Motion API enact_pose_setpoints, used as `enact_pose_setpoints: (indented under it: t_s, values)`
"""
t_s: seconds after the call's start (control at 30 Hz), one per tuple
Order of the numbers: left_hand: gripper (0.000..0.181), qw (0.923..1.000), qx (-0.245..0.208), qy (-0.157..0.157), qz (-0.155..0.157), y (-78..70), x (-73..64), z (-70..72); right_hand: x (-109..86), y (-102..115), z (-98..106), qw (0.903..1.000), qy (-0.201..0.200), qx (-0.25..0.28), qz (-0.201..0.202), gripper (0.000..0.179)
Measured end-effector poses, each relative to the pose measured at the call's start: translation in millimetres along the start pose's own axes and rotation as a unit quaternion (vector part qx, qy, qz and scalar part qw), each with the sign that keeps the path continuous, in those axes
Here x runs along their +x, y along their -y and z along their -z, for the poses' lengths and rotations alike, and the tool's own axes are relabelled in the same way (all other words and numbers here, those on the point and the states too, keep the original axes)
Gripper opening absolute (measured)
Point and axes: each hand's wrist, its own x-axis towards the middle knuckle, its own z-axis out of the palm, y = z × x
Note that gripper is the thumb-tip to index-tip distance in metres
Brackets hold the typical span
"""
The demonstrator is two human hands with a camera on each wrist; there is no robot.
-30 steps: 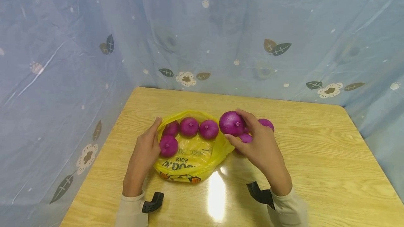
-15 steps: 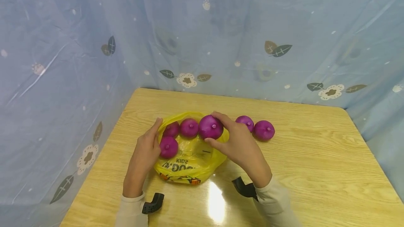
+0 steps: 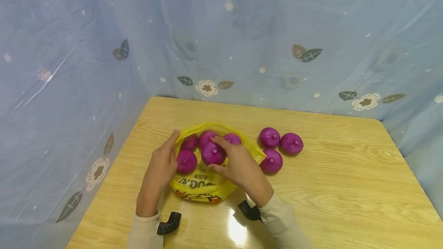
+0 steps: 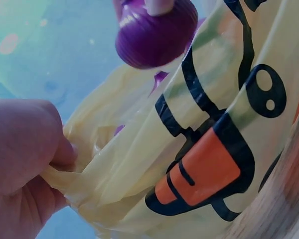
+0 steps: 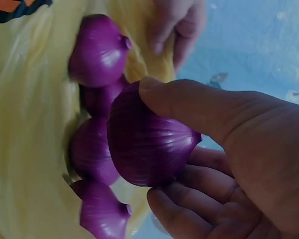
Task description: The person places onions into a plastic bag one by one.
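Observation:
A yellow plastic bag (image 3: 221,187) with printed lettering lies on its side on the table, its mouth spread wide. My left hand (image 3: 160,168) pinches the bag's left rim; in the left wrist view the thin plastic (image 4: 124,184) is bunched between thumb and fingers. Over the bag's opening, my right hand (image 3: 242,166) grips a purple onion (image 3: 212,153) between thumb and fingertips. Several more purple onions lie inside, among them one at the near left (image 3: 186,161). The right wrist view shows the held onion (image 5: 149,142) in front of those in the bag.
Three loose onions rest on the table right of the bag: a far one (image 3: 269,137), a right one (image 3: 292,143) and a near one (image 3: 271,161), which the bag's edge touches. A patterned blue curtain (image 3: 242,41) hangs behind the wooden table (image 3: 346,172).
My right hand first brought one onion from the right into the bag's far right. Now it holds another onion over the opening, further left. My left hand keeps its place on the rim.

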Motion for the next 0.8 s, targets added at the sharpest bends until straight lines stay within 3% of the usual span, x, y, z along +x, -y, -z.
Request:
enact_pose_setpoints:
  t_s: [0.5, 0.8]
  values:
    - [0.053, 1.0, 0.002, -0.005, -0.004, -1.8, 0.4, -0.5, 4.9, -2, -33, 0.9992, 0.014, -0.036, -0.002, 0.075]
    - [0.053, 1.0, 0.002, 0.0, 0.002, -0.8, -0.1, -1.1, 2.5, -4, -42, 0.9993, 0.004, -0.035, 0.012, 0.077]
